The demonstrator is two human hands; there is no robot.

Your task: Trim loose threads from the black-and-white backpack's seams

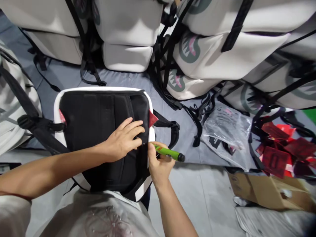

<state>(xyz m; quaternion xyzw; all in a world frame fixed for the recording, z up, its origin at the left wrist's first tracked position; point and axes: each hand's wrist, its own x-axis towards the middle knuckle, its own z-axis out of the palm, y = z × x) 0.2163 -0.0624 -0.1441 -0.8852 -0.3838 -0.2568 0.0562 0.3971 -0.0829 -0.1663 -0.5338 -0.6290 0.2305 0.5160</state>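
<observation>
A backpack (86, 131) with a black padded back panel and white edging lies in front of me, over the near edge of the grey-covered table. My left hand (125, 138) rests on the black panel, fingers spread, holding nothing. At the panel's right edge my right hand (160, 163) grips a green marker pen (169, 152) with a black end pointing right; its other end is hidden behind my thumb, against the white edging. Small red pieces stick out on both sides, one a red triangle (152, 118) at the right. A black strap (41, 128) extends to the left.
White backpacks (199, 56) with a toothed-mouth print are piled along the back. To the right lie a clear plastic bag (228, 131) and a heap of red pieces (276, 151). Below them stands a cardboard box (261, 191). Loose black straps (197, 128) trail over the table (187, 148).
</observation>
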